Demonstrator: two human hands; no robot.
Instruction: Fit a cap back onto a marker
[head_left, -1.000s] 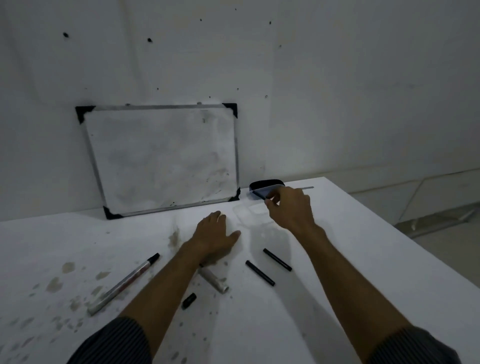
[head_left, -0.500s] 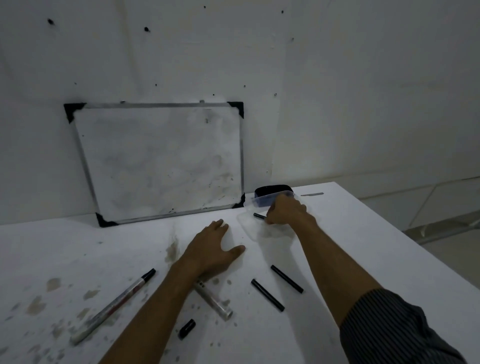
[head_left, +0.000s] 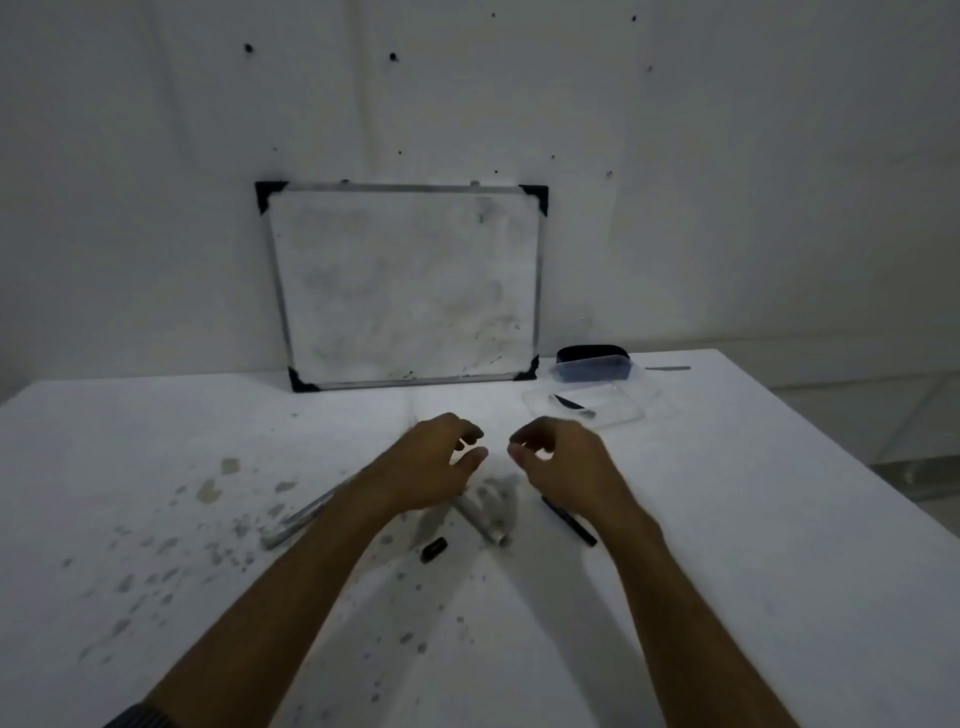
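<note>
White counter (head_left: 727, 545), flecked with grey stains at left, set against a pale wall with dark specks. A whiteboard (head_left: 405, 286) with black corners leans on the wall; beside it stand a dark-lidded container (head_left: 592, 364) and a clear tray (head_left: 618, 410) holding a black pen. Left hand (head_left: 431, 467) and right hand (head_left: 561, 467) hover close together above the counter, fingers loosely curled, holding nothing. Below them lie a silver marker (head_left: 296, 525), a marker barrel (head_left: 483, 522), a black cap (head_left: 434, 550) and a black pen (head_left: 569, 522), each partly hidden by the forearms. The dim light blurs fine detail.
</note>
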